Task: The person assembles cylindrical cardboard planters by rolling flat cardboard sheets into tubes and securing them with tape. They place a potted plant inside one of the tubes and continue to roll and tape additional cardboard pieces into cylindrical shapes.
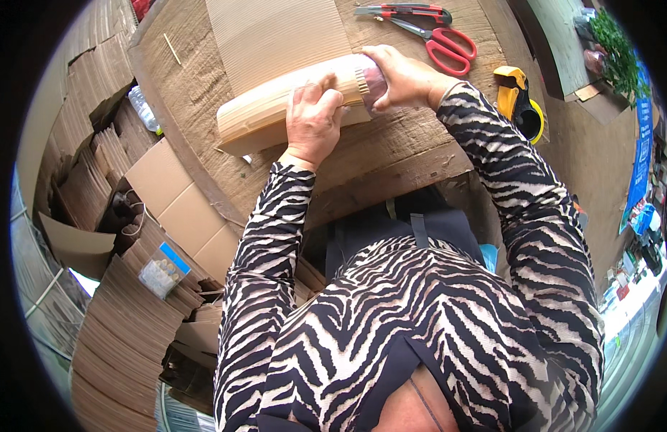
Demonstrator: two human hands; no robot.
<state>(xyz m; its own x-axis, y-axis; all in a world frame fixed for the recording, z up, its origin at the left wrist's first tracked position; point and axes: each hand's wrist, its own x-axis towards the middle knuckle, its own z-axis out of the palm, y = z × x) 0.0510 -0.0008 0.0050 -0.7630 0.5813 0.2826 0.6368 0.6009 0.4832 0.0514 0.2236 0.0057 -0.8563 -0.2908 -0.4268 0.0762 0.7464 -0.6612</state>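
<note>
A sheet of tan corrugated cardboard (279,36) lies ribbed side up on the wooden table, and its near part curves round into a roll (265,108). My left hand (313,124) is closed on the near side of this roll, fingers curled over the top. At the right end, a pinkish-purple bundle that looks wrapped in clear film (372,79) sticks out of the cardboard. My right hand (405,78) grips that end, thumb on the near side and fingers on the far side. What lies deeper inside the roll is hidden.
Beyond my right hand lie red-handled scissors (451,52) and a red-and-black utility knife (409,12). A yellow-and-black tape dispenser (519,104) sits at the right edge of the wooden table (182,86). Stacked cardboard (124,338) crowds the left, with a small clear pack (162,273) on it.
</note>
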